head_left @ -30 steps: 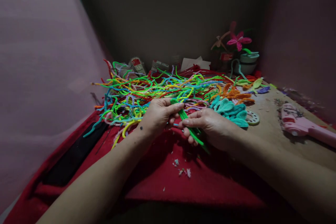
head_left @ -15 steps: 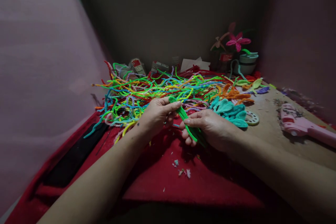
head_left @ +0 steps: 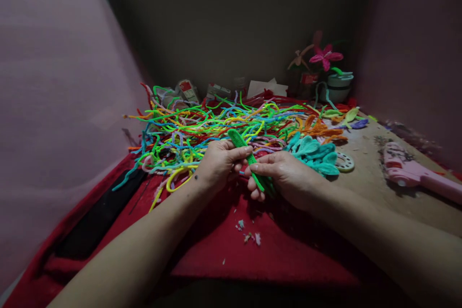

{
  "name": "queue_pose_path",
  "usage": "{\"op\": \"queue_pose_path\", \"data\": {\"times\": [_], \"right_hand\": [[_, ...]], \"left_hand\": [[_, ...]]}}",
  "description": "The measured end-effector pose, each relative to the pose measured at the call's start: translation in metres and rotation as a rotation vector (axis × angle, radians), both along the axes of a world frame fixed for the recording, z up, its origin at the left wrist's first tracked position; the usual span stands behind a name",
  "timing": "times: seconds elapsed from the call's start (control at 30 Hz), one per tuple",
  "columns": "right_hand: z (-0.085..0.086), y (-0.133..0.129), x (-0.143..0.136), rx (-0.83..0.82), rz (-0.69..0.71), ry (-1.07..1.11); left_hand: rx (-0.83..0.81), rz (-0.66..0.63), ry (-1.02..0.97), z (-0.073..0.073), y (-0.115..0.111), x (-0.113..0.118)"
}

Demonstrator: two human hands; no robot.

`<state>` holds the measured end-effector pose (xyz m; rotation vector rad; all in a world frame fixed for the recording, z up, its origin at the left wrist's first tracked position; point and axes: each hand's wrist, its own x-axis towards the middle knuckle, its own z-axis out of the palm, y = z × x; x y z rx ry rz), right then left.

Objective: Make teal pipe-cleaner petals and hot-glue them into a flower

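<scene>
A flat green fuzzy strip (head_left: 236, 138), looking like pipe cleaners laid side by side, slants between my hands above the red cloth (head_left: 216, 250). My left hand (head_left: 222, 161) pinches it near its middle between thumb and fingers. Just below that, my right hand (head_left: 272, 173) grips the lower part, with its thumb on top and fingers underneath. The strip's upper end sticks out free past my left thumb. Behind the hands lies a tangled heap of coloured pipe cleaners (head_left: 202, 125).
Teal petal shapes (head_left: 317, 154), orange ones (head_left: 317, 130) and a pale ring with holes (head_left: 344, 162) lie right of the heap. A pink glue gun (head_left: 407, 168) rests at the right. A black strip (head_left: 94, 216) lies at the left. Potted pink flower (head_left: 327, 57) stands behind.
My left hand has slid down the green strip towards my right hand, so more of the upper end shows. The view has shifted slightly.
</scene>
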<state>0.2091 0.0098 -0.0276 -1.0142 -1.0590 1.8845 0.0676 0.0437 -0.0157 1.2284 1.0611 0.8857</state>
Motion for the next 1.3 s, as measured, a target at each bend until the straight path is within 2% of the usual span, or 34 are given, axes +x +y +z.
{"op": "queue_pose_path", "data": {"times": [0.13,0.43,0.67,0.8,0.9,1.0,1.1,1.2,1.3], "right_hand": [[-0.001,-0.003,-0.002,-0.020,-0.008,-0.012],[-0.003,0.001,-0.001,-0.003,-0.018,0.010],[-0.006,0.000,0.000,0.011,0.026,0.012],[-0.003,0.000,0.001,0.018,0.039,-0.002],[-0.001,0.000,0.002,0.017,0.036,0.001],[-0.003,0.000,0.002,0.028,0.031,0.011],[-0.007,0.000,0.002,0.052,0.024,0.004],[-0.009,0.000,0.002,0.052,0.017,-0.033],[-0.009,0.001,0.001,0.070,-0.010,-0.050]], "left_hand": [[0.036,0.100,0.014,0.000,0.002,-0.001],[0.044,0.134,-0.033,-0.001,0.003,0.000],[-0.005,0.026,-0.139,0.000,0.003,0.000],[0.028,-0.030,-0.249,0.003,0.006,-0.006],[0.039,-0.045,-0.254,0.007,0.010,-0.011],[-0.011,-0.047,-0.196,0.014,0.013,-0.013],[-0.044,-0.097,-0.038,0.022,0.015,-0.014],[0.005,-0.109,0.076,0.028,0.017,-0.014],[0.121,-0.077,0.160,0.031,0.022,-0.014]]}}
